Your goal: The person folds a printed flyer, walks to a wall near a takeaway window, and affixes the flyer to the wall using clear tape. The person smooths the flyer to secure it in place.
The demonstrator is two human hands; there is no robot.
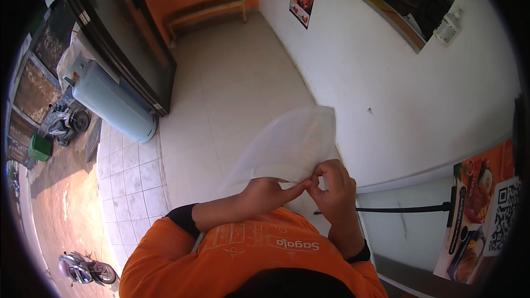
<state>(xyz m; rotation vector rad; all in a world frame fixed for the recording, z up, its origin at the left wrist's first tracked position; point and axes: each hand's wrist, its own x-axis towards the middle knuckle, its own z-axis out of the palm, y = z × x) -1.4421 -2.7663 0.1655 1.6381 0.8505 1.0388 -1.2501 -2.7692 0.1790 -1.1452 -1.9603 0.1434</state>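
A thin, translucent white sheet or bag [290,145], apparently plastic, spreads out in front of my chest, and the floor shows faintly through it. My right hand [334,182] pinches its near edge between thumb and fingertips. From the left, my left hand [267,192] reaches across with its thumb at that same edge, touching or nearly touching my right fingertips. The left fingers are partly covered by the near border, so their grip is partly hidden.
A white wall with a window [405,4] rises on the right, above a panel bearing a printed menu poster [472,219]. Leftward stand a dark-framed door [124,29] and a blue gas cylinder [116,99]. A wooden bench [207,12] is at the back; motorcycles [85,269] are outside.
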